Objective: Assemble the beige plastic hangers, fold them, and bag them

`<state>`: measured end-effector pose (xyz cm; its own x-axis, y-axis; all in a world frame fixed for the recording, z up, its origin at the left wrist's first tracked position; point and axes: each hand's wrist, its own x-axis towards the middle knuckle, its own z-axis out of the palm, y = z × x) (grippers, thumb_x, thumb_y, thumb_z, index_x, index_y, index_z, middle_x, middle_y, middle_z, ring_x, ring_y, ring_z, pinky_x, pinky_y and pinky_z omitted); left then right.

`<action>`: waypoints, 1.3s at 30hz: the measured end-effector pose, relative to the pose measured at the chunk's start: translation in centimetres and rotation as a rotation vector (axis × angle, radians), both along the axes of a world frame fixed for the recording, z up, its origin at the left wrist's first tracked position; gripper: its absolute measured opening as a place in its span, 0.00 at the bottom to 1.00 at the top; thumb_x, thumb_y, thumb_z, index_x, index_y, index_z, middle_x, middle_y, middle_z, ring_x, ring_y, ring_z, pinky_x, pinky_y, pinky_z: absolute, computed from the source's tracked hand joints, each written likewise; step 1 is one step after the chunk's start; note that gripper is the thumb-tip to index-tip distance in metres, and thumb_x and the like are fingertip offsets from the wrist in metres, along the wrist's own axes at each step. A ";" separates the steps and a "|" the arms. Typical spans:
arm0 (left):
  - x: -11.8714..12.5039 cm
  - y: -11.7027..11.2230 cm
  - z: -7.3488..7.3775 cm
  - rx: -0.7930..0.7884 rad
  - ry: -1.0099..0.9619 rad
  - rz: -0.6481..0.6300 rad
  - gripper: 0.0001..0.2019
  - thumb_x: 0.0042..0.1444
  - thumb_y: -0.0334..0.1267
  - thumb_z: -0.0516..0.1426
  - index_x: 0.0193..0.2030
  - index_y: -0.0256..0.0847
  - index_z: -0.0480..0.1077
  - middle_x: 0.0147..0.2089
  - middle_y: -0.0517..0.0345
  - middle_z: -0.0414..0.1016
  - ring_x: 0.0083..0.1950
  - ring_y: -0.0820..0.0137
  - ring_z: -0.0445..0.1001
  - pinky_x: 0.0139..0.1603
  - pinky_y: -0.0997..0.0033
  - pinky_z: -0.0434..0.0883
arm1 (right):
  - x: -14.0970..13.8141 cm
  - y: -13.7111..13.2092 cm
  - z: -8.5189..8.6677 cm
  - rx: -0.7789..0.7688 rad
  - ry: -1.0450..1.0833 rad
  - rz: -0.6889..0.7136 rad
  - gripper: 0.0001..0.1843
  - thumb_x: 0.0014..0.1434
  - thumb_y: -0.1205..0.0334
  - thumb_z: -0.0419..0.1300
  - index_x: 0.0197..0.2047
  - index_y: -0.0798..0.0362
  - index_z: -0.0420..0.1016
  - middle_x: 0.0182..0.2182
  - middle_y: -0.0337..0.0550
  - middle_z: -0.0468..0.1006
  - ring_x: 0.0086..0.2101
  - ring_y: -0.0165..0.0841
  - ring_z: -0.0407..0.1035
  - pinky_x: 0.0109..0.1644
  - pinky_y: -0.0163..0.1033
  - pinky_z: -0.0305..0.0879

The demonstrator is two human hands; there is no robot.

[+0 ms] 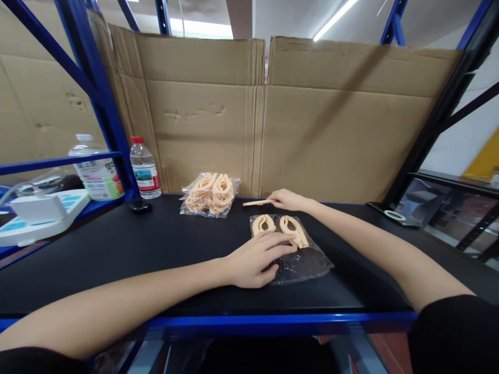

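Observation:
My left hand [257,259] lies with fingers spread over a clear plastic bag [306,267] on the black table. Two groups of beige looped pieces [294,231] sit at the bag's far end, partly covered by my fingertips. Whether they lie inside the bag or on it, I cannot tell. Just beyond the bag, my right hand [287,200] is closed on the end of a thin beige piece [255,203], seen edge-on and pointing left. Farther left, a filled clear bag [210,195] holds many similar beige looped pieces.
A red-capped water bottle [145,169] and a larger bottle [97,171] stand at the left, near a small black object [140,206] and a white power strip [47,218]. Cardboard [202,119] walls the back. A phone-like object [393,215] with a white ring lies at right.

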<state>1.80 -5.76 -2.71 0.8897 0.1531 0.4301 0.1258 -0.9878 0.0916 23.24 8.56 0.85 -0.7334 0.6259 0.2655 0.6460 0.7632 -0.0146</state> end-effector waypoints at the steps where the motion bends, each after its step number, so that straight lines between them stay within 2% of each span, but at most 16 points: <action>1: 0.0 0.0 0.0 0.000 -0.003 0.002 0.26 0.54 0.28 0.50 0.61 0.39 0.56 0.65 0.45 0.56 0.66 0.60 0.55 0.67 0.52 0.52 | 0.7 -0.5 0.1 0.026 0.043 -0.024 0.15 0.60 0.70 0.49 0.44 0.62 0.76 0.38 0.51 0.79 0.36 0.33 0.70 0.41 0.35 0.62; 3: 0.0 0.0 0.0 -0.002 -0.011 -0.004 0.27 0.53 0.27 0.50 0.62 0.39 0.55 0.66 0.45 0.55 0.66 0.60 0.55 0.67 0.53 0.52 | 2.0 -1.4 0.5 0.070 0.167 -0.086 0.17 0.63 0.66 0.48 0.45 0.63 0.75 0.38 0.52 0.79 0.35 0.33 0.71 0.41 0.35 0.63; 6: 0.0 0.0 0.1 -0.007 -0.016 -0.009 0.28 0.53 0.27 0.50 0.63 0.40 0.53 0.65 0.45 0.56 0.66 0.61 0.55 0.67 0.53 0.52 | 3.7 -3.7 1.3 0.075 0.478 -0.175 0.16 0.61 0.59 0.53 0.42 0.62 0.76 0.34 0.50 0.80 0.31 0.32 0.72 0.38 0.36 0.66; 8: 0.0 0.0 0.1 -0.016 -0.013 -0.005 0.28 0.54 0.27 0.50 0.63 0.39 0.53 0.65 0.45 0.56 0.66 0.60 0.55 0.67 0.52 0.52 | 4.5 -6.6 2.2 0.078 0.682 -0.194 0.15 0.58 0.57 0.57 0.41 0.60 0.77 0.32 0.48 0.80 0.31 0.32 0.73 0.37 0.36 0.68; 11: 0.0 0.0 0.1 -0.036 -0.014 0.001 0.30 0.54 0.27 0.50 0.64 0.39 0.51 0.65 0.45 0.55 0.66 0.60 0.55 0.67 0.53 0.52 | 5.1 -13.2 3.8 0.190 0.827 -0.178 0.12 0.56 0.57 0.61 0.39 0.57 0.77 0.34 0.46 0.79 0.33 0.33 0.74 0.38 0.37 0.70; 15: 0.0 0.0 0.1 -0.056 -0.016 0.008 0.33 0.53 0.27 0.50 0.66 0.40 0.47 0.66 0.46 0.55 0.66 0.60 0.54 0.66 0.53 0.54 | 5.4 -23.2 5.0 0.530 0.737 -0.244 0.02 0.55 0.64 0.63 0.34 0.50 0.76 0.31 0.40 0.78 0.31 0.31 0.72 0.35 0.35 0.68; 17: 0.0 0.1 0.1 -0.055 -0.021 0.013 0.34 0.53 0.27 0.50 0.67 0.40 0.46 0.66 0.45 0.53 0.67 0.60 0.53 0.66 0.53 0.54 | 5.1 -26.9 4.6 0.554 0.574 -0.195 0.04 0.55 0.66 0.63 0.36 0.48 0.75 0.30 0.38 0.78 0.30 0.30 0.72 0.33 0.34 0.68; 19: 0.0 0.2 0.0 -0.051 -0.022 0.019 0.34 0.53 0.28 0.50 0.67 0.40 0.44 0.67 0.45 0.52 0.67 0.60 0.51 0.66 0.53 0.54 | 4.4 -28.9 3.5 0.500 0.422 -0.102 0.05 0.58 0.66 0.60 0.38 0.48 0.74 0.30 0.38 0.78 0.30 0.31 0.73 0.34 0.35 0.70; 21: 0.1 0.2 0.0 -0.049 -0.020 0.018 0.35 0.53 0.27 0.50 0.68 0.41 0.43 0.68 0.46 0.50 0.68 0.60 0.50 0.67 0.53 0.54 | 3.4 -29.4 2.0 0.458 0.316 -0.033 0.08 0.61 0.68 0.55 0.41 0.51 0.74 0.31 0.41 0.78 0.31 0.32 0.72 0.34 0.36 0.70; 23: 0.1 0.2 -0.1 -0.043 -0.025 0.008 0.36 0.53 0.27 0.50 0.68 0.42 0.42 0.68 0.46 0.50 0.68 0.60 0.50 0.67 0.52 0.53 | 2.1 -28.6 0.6 0.479 0.238 0.016 0.10 0.62 0.71 0.52 0.40 0.54 0.74 0.30 0.44 0.77 0.29 0.32 0.70 0.32 0.37 0.69; 28: 0.1 0.1 0.0 -0.026 -0.051 -0.008 0.36 0.53 0.26 0.50 0.68 0.42 0.41 0.68 0.46 0.50 0.69 0.60 0.49 0.67 0.51 0.52 | -0.4 -24.8 -0.9 0.681 0.020 0.054 0.14 0.61 0.76 0.50 0.29 0.58 0.74 0.23 0.44 0.70 0.25 0.32 0.64 0.28 0.38 0.64; 33: 0.1 0.2 0.0 -0.024 -0.041 0.004 0.35 0.53 0.27 0.50 0.67 0.40 0.44 0.68 0.45 0.51 0.68 0.60 0.50 0.67 0.53 0.53 | -0.9 -21.7 -1.8 0.802 -0.149 -0.093 0.12 0.58 0.77 0.51 0.31 0.60 0.74 0.26 0.47 0.71 0.28 0.35 0.65 0.28 0.38 0.64; 39: 0.1 0.3 -0.2 -0.034 -0.029 0.009 0.34 0.53 0.28 0.51 0.67 0.40 0.46 0.68 0.45 0.51 0.68 0.59 0.50 0.66 0.51 0.54 | -1.1 -19.9 -2.4 0.728 -0.258 -0.286 0.11 0.56 0.78 0.51 0.32 0.61 0.74 0.33 0.54 0.72 0.37 0.41 0.66 0.26 0.39 0.63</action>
